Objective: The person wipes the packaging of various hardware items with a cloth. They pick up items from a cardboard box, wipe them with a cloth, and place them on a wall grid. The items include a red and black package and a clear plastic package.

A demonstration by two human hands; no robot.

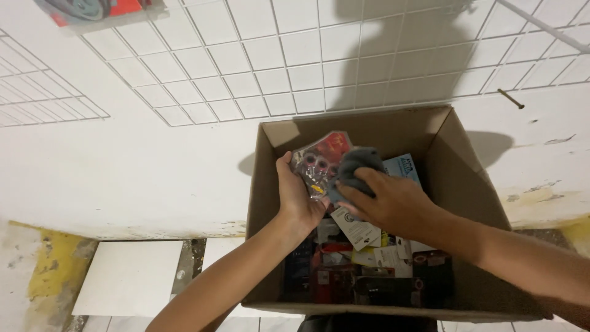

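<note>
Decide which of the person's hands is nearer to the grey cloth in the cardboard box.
Right. The right hand grips the grey cloth with its fingers. The left hand holds the red packet beside the cloth, just left of it.

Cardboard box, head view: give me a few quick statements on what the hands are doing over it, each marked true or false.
1. The left hand holds a blister pack over the cardboard box. True.
2. The right hand presses a grey cloth against that pack. True.
3. The box is empty. False: packaged items fill its bottom.
4. The box flaps are folded shut. False: the box stands open at the top.
5. A white wire grid hangs on the wall behind the box. True.
6. The cloth is bright yellow. False: it is grey.
</note>
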